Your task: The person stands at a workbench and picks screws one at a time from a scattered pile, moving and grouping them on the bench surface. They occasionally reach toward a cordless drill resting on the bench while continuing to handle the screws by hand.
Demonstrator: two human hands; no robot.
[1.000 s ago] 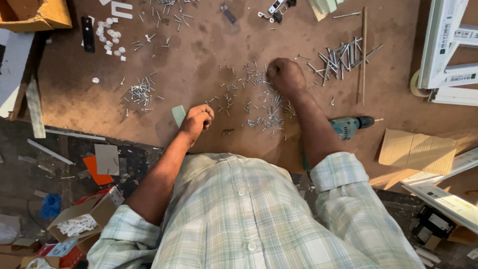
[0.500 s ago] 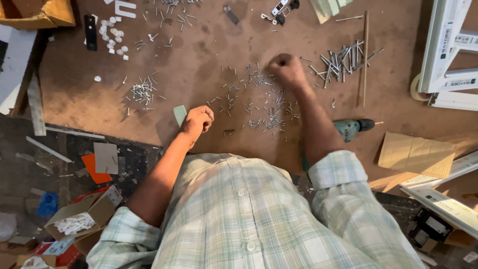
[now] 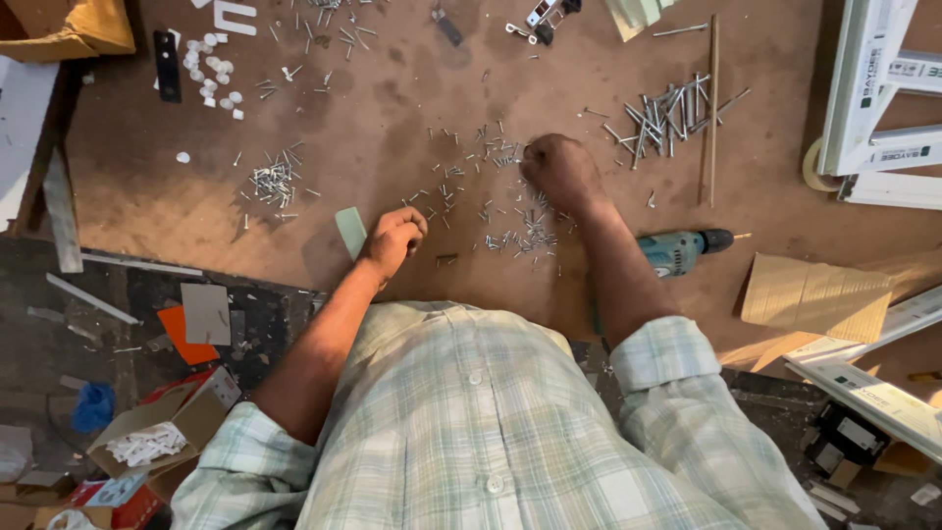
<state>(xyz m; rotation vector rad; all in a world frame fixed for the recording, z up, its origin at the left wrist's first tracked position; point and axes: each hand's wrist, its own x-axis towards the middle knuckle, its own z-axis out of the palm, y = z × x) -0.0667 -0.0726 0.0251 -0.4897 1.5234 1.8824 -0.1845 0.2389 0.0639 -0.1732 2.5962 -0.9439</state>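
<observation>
Small screw pile [image 3: 274, 182] sits far left on brown counter [image 3: 373, 128]. L hand [image 3: 394, 238] rests curled by green card [image 3: 350, 232]; can't tell if holding anything. Scattered screws [image 3: 510, 231] centre, R hand [image 3: 557, 169] bunched over them, fingers narrow. Teal drill [image 3: 677, 249] to the right.

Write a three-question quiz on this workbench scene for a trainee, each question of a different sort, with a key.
1. True or false: the right hand rests on the scattered small screws.
2. Which lies just right of the right forearm? A) cordless drill B) hammer C) saw
3. Fill in: the left hand is beside a small pale green ____.

Key: 1 true; 2 A; 3 card. Whether either hand's grip holds a screw cannot be told.
</observation>
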